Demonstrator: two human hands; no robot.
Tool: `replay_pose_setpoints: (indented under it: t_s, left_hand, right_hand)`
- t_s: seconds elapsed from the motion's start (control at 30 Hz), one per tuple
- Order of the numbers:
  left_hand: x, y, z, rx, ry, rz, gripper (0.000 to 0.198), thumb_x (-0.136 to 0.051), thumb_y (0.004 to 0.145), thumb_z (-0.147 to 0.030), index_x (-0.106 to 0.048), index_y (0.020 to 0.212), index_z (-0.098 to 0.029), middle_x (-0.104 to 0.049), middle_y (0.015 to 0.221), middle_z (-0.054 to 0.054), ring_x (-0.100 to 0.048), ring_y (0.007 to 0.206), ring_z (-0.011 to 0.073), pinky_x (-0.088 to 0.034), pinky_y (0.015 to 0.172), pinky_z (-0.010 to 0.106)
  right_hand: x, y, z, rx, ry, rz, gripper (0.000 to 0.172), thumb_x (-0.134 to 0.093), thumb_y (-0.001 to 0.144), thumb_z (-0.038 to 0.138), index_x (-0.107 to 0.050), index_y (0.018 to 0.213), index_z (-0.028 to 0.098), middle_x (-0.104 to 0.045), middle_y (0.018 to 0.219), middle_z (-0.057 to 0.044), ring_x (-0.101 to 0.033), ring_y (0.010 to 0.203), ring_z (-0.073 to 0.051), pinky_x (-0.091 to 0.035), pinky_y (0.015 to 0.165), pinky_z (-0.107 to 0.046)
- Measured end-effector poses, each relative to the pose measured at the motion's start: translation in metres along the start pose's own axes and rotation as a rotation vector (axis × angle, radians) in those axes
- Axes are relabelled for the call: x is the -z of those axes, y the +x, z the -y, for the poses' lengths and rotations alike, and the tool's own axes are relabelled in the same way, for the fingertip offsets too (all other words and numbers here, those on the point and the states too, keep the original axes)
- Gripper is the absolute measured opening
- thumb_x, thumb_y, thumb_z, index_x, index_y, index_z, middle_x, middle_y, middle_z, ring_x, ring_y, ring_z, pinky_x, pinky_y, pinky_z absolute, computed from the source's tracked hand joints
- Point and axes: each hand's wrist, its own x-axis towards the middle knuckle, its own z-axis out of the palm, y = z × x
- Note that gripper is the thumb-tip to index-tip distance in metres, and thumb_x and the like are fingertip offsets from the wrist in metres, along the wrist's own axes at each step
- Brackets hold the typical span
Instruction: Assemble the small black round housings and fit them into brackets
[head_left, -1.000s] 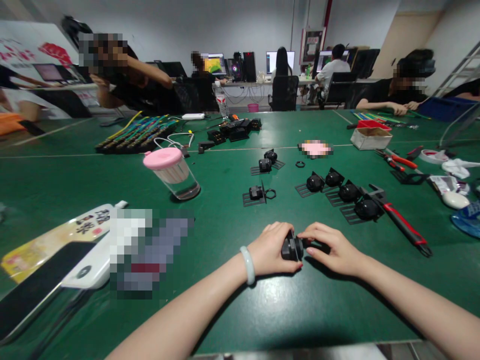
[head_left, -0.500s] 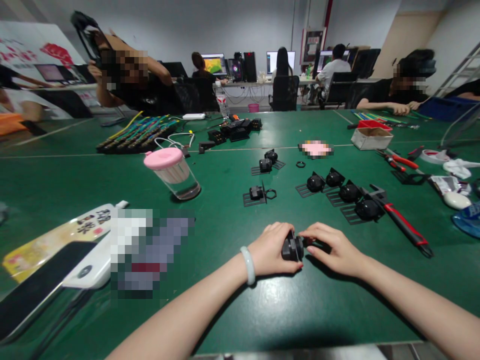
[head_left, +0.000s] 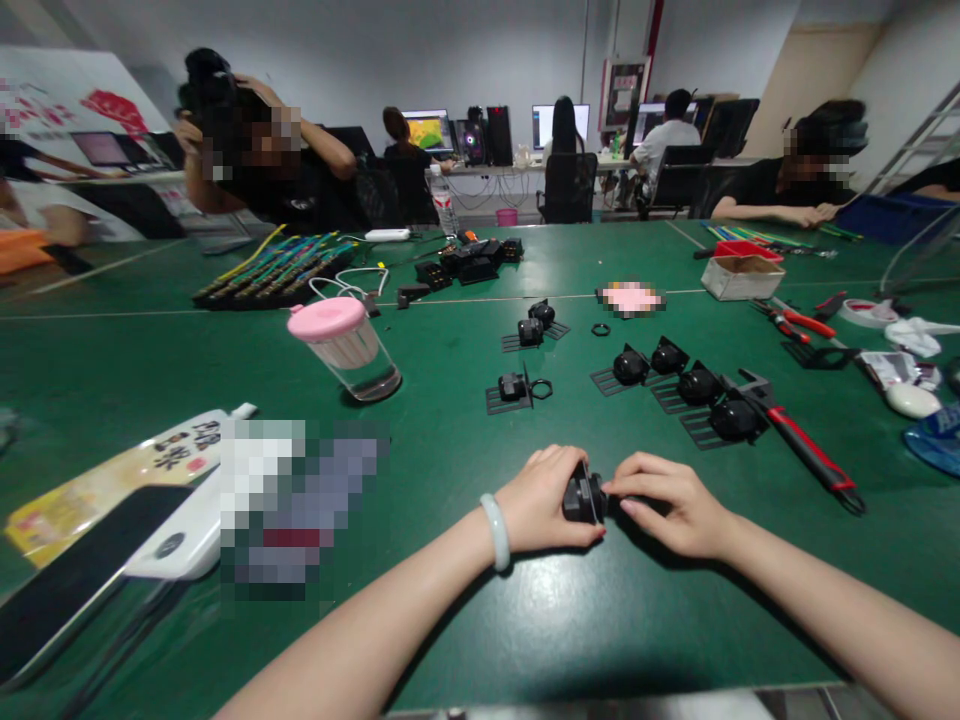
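My left hand (head_left: 541,498) is closed around a black threaded fitting (head_left: 582,496) with a thin flat plate on it, held low over the green table. Part of the fitting is hidden by the fingers. My right hand (head_left: 671,505) is at the fitting's right end, its index fingertip touching or nearly touching there. The right thumb stands a little apart, and the fingers are loosely curled with nothing visible in them. Beyond the hands lie a similar fitting on a slotted plate (head_left: 512,387) and a black ring nut (head_left: 541,388).
Several domed black fittings (head_left: 699,383) and an adjustable wrench (head_left: 814,455) lie to the right. A pink-lidded cup (head_left: 343,345) stands left, near a phone (head_left: 82,570) and a white device (head_left: 176,545). Further back are another ring nut (head_left: 601,329) and a small box (head_left: 744,277). Other people sit beyond.
My right hand has shifted slightly, its index finger straighter and its fingertips changed in position at the fitting's end. My left hand stays put. A person at the back left has lowered their headset.
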Motion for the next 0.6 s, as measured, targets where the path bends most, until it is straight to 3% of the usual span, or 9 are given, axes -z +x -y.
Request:
replay_pose_setpoints:
  t_s: [0.6]
  left_hand:
    - [0.0012, 0.0002, -0.0001, 0.006, -0.002, 0.003, 0.050, -0.065, 0.056, -0.044, -0.044, 0.094, -0.018, -0.050, 0.086, 0.004, -0.046, 0.083, 0.0218, -0.037, 0.075, 0.034]
  right_hand:
    - [-0.0013, 0.0030, -0.0017, -0.101, -0.021, 0.047, 0.023, -0.046, 0.080, 0.019, -0.056, 0.101, 0.019, -0.061, 0.088, -0.006, -0.056, 0.080, -0.015, -0.046, 0.072, -0.028]
